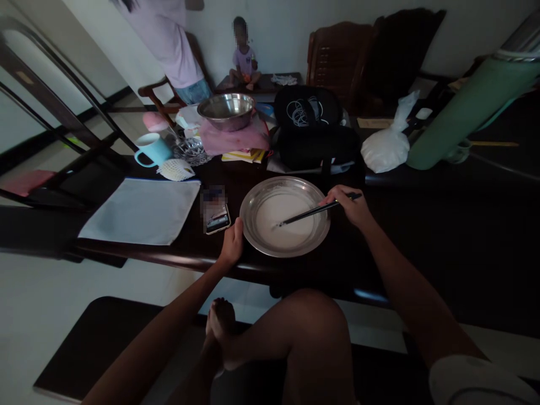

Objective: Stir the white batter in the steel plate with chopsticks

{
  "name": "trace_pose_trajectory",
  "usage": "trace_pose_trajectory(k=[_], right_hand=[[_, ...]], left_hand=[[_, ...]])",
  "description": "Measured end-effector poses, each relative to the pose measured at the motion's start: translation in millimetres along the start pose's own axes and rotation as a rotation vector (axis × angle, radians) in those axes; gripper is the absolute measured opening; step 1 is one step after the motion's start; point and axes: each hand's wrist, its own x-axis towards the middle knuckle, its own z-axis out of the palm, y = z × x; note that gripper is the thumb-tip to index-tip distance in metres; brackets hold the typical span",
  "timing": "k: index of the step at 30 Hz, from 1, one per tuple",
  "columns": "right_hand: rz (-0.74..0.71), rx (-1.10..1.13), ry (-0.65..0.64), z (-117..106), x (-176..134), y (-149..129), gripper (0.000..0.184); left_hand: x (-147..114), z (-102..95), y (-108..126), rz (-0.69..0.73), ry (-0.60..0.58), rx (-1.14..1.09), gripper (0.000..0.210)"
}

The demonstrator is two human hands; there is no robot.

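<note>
Dim room, dark wooden table (236, 175) running across in front of the person. Well beyond both hands, two others: one standing in a pale top (171, 45), one seated (243, 59) low by the wall.

Bowl (287, 252): wide, shallow, metal, on the table between the hands, near the front edge. White liquid (269, 211) inside; thickness hard to judge.

Left hand (233, 243): closed at the bowl's rim on its own side, thumb up at the edge, the other fingers mostly hidden. Right hand (352, 208): gripping dark chopsticks (307, 214) near the upper end, across the rim on its side. Their tips slant down toward the left hand and meet the liquid, whitened there.

Handling, as judged: bowl stiff and thin-walled, light in itself, weightier with its load. Smooth metal on polished wood, so apt to slide; shallow sides, so apt to slop if tipped. Best held by the flared rim, thumb above, fingers below, kept level. Chopsticks light, rigid, likely slick once wet; take them high, at the dry end.

Around: phone (217, 219) just beyond the left hand; pouch (141, 211) flat, farther out on that side, mug (156, 149) past it. Ahead, between the hands, basin (232, 120) on pink cloth (232, 140), black case (310, 112) beside. Beyond the right hand, tied bag (385, 152) of something white, green flask (468, 109) next to it.
</note>
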Motion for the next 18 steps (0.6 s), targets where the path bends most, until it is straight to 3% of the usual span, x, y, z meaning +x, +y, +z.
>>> trace_pose_trajectory(k=[5,11,16,18], right_hand=[[-0.027,0.059,0.111,-2.2,0.5,1.0,0.044],[-0.041,0.012,-0.006,1.4,-1.2,0.9,0.038],[-0.047,0.061,0.126,-2.6,1.1,3.5,0.044],[-0.050,0.096,0.088,-3.0,1.6,5.7,0.046]], left_hand=[[-0.6,0.4,2.0,0.036,-0.011,0.016,0.058],[0.0,-0.2,1.0,0.033,0.000,0.042,0.060],[0.2,-0.4,0.5,0.038,-0.015,0.038,0.062],[0.4,-0.2,-0.4,0.045,-0.020,0.035,0.063]])
